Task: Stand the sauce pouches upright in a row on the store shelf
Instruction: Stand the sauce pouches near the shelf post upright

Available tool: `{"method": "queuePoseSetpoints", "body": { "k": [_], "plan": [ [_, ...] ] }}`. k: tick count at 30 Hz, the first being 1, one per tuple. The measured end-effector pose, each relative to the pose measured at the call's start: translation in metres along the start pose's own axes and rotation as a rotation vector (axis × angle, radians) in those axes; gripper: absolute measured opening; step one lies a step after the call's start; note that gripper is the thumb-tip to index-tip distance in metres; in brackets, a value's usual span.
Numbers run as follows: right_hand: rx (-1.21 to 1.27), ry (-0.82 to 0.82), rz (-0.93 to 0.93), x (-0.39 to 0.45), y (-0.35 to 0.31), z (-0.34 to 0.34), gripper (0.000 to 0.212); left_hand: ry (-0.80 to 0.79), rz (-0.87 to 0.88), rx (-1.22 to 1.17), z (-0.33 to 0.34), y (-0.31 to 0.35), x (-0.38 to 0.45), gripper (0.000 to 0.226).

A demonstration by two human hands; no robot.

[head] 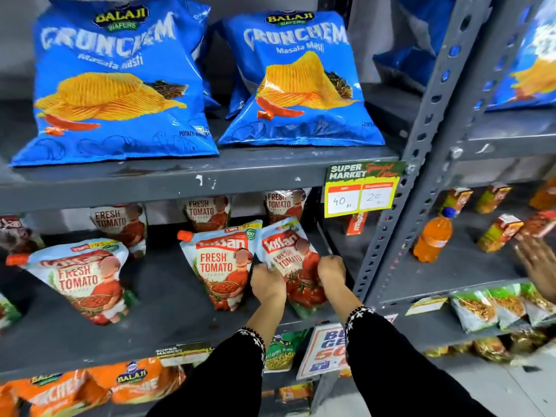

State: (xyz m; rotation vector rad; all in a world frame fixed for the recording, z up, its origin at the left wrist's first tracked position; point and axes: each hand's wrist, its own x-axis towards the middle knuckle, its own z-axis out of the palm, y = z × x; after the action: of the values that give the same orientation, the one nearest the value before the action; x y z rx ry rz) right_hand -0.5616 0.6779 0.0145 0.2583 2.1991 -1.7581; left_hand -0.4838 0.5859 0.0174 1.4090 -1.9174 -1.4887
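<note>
Both of my hands grip one Kissan Fresh Tomato pouch [293, 260] at the right end of the grey middle shelf [168, 299]. My left hand [267, 282] holds its left edge and my right hand [331, 270] its right edge; the pouch tilts slightly left. Touching it on the left stands a second pouch [221, 266] with an orange spout. Further left a third pouch [82, 281] stands apart. Several more pouches [120, 224] stand behind them, partly hidden by the shelf above.
Blue Crunchem crisp bags [117, 82] fill the upper shelf. A price tag [362, 188] hangs by the grey upright post [388, 236]. Another person's hand [538, 263] reaches in at the right near juice cartons and an orange bottle [433, 236]. Orange crisp bags [90, 386] lie below.
</note>
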Motion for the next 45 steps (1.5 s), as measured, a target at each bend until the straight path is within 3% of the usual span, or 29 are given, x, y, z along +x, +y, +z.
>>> {"method": "queuePoseSetpoints", "body": {
  "k": [3,6,9,11,13,18,25,34,40,45],
  "plan": [
    [0.215,0.083,-0.051,-0.007,0.005,0.007,0.031,0.057,0.236,-0.073,-0.003,0.01,-0.009,0.024],
    [0.302,0.108,-0.069,-0.01,0.01,0.008,0.034,0.017,0.403,-0.091,-0.004,0.002,-0.006,0.025],
    [0.222,0.074,-0.033,-0.006,0.018,0.001,0.039,-0.225,0.257,-0.238,-0.001,-0.01,-0.007,0.031],
    [0.223,0.012,0.087,-0.007,0.022,-0.005,0.049,-0.397,0.111,-0.282,0.004,-0.019,-0.008,0.043],
    [0.203,-0.068,0.092,-0.012,0.026,-0.01,0.055,-0.473,0.026,-0.318,0.01,-0.025,-0.011,0.05],
    [0.184,-0.207,-0.04,-0.018,0.034,-0.013,0.077,-0.463,-0.07,-0.314,0.019,-0.019,-0.004,0.054],
    [0.123,-0.219,-0.047,-0.013,0.035,-0.006,0.056,-0.477,-0.018,-0.335,0.019,-0.012,0.009,0.044],
    [0.131,-0.232,-0.027,-0.004,0.036,0.002,0.058,-0.51,-0.01,-0.355,0.016,-0.007,0.015,0.041],
    [0.166,-0.184,-0.045,-0.003,0.04,0.004,0.067,-0.434,-0.015,-0.312,0.014,-0.008,0.008,0.049],
    [0.05,-0.031,-0.069,-0.014,0.044,0.008,0.085,-0.35,-0.03,-0.179,-0.004,-0.03,0.0,0.064]
  ]
}}
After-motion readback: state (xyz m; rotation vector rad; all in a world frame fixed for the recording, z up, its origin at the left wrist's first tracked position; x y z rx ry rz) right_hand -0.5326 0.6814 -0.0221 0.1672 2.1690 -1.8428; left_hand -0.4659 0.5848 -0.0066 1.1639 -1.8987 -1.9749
